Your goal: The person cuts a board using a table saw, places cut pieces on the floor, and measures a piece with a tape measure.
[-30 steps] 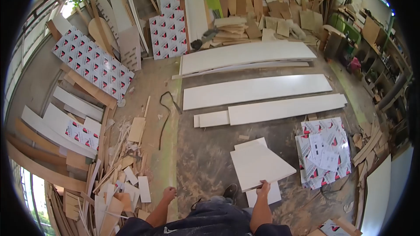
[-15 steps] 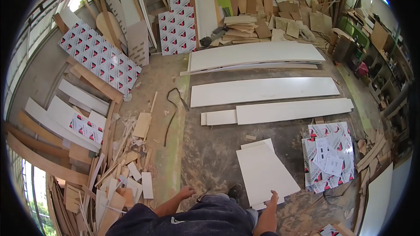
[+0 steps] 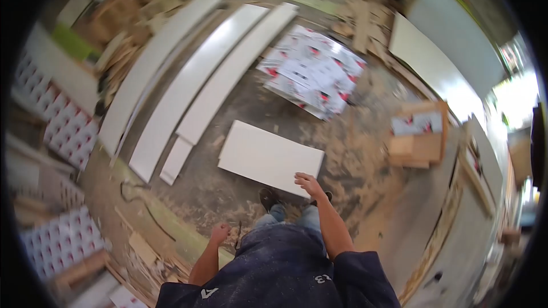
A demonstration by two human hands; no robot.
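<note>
My right hand [image 3: 308,184] is held over the near right corner of a stack of white boards [image 3: 268,157] on the floor. Its fingers are apart and grip nothing; contact with the board cannot be made out. Low at my left side, my left hand [image 3: 220,232] has its fingers curled in, with nothing visible in them. My shoes [image 3: 269,198] stand at the near edge of the boards.
Long white panels [image 3: 197,91] lie on the floor ahead to the left. Beyond the boards is a pile of printed sheets [image 3: 314,71]. A cardboard box [image 3: 418,137] sits to the right, with leaning panels [image 3: 434,68] farther back. Wood scraps [image 3: 151,251] lie at lower left.
My view has turned to the right, so the long panels now sit at the left and the cardboard box shows. My right hand stays near the white boards; my left hand stays at my side.
</note>
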